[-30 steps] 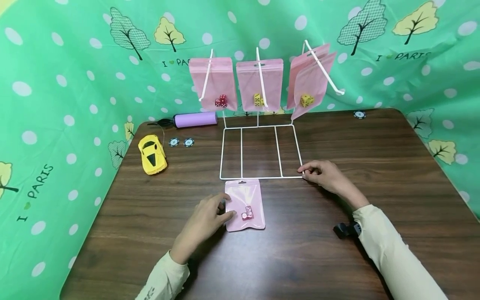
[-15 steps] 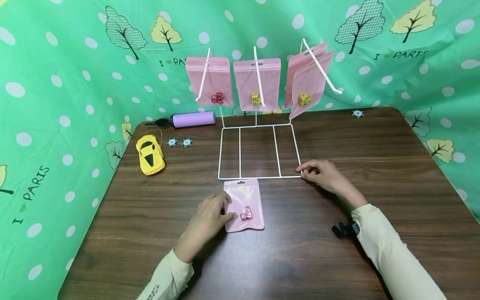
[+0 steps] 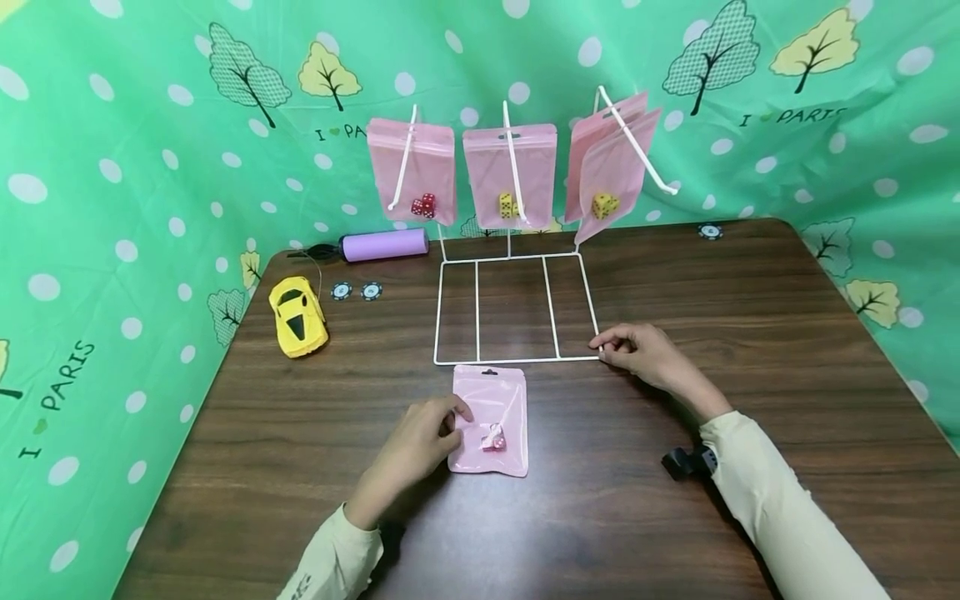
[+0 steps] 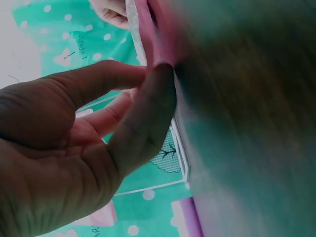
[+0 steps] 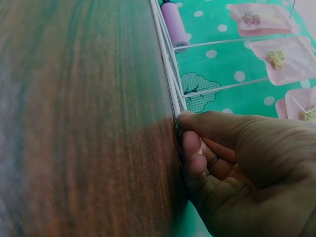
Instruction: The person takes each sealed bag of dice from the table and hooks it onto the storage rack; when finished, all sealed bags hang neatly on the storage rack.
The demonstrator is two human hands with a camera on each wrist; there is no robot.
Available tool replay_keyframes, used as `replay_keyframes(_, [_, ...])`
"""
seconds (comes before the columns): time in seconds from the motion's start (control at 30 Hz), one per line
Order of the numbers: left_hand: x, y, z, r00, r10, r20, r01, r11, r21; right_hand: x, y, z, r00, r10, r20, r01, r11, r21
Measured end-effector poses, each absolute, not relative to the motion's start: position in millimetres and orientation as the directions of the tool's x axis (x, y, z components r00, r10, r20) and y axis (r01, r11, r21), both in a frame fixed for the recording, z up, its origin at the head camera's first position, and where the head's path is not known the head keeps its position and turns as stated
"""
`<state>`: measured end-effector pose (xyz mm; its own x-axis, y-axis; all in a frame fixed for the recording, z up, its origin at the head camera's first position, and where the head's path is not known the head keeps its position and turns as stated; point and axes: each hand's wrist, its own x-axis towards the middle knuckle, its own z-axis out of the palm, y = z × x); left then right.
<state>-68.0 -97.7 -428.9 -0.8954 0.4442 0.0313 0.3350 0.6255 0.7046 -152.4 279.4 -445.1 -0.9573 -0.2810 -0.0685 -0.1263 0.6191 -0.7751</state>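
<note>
My left hand (image 3: 420,437) pinches the left edge of a pink zip bag (image 3: 506,400) in front of the white wire rack (image 3: 517,362). Pinkish-red dice (image 3: 493,438) show through the bag. In the left wrist view, thumb and index finger meet on the bag's edge (image 4: 144,34). My right hand (image 3: 648,358) grips the rack's front right corner, thumb on the wire in the right wrist view. From the rack's three prongs hang pink bags: one with red dice (image 3: 423,206) at left, one with yellow dice (image 3: 506,206) in the middle, and several at right with yellow dice (image 3: 604,206).
A yellow toy car (image 3: 298,318) stands at the left, near two poker chips (image 3: 371,291) and a purple cylinder (image 3: 384,245) with a black end. Another chip (image 3: 709,232) lies at the back right. A green printed cloth (image 3: 187,125) rises behind the wooden table (image 3: 600,500).
The thumb and index finger of my left hand have closed on the pink bag's edge, and the bag has turned slightly and shifted toward me. My right hand stays at the rack's corner.
</note>
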Motion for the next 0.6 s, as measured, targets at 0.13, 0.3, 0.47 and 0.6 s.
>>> replay_keyframes(0.13, [-69,-102,-428,-0.878,0.477,-0.023,0.292,0.573,0.766,-152,279,-444,-0.958,-0.277,-0.069,-0.122,0.618,-0.777])
replay_keyframes(0.3, [-72,-105,-426,-0.866,0.497,-0.061,0.259,0.549,0.795,-151,280,-443,-0.958,-0.277,-0.068,-0.125,0.621,-0.774])
replay_keyframes(0.47, [-73,-107,-420,-0.879,0.476,0.000,0.298,0.550,0.780,-151,280,-445,-0.958,-0.280,-0.062,-0.132,0.623,-0.771])
replay_keyframes(0.6, [-74,-110,-410,-0.881,0.459,0.111,0.380,0.550,0.744,-152,279,-445,-0.959,-0.279,-0.060,-0.133,0.621,-0.772])
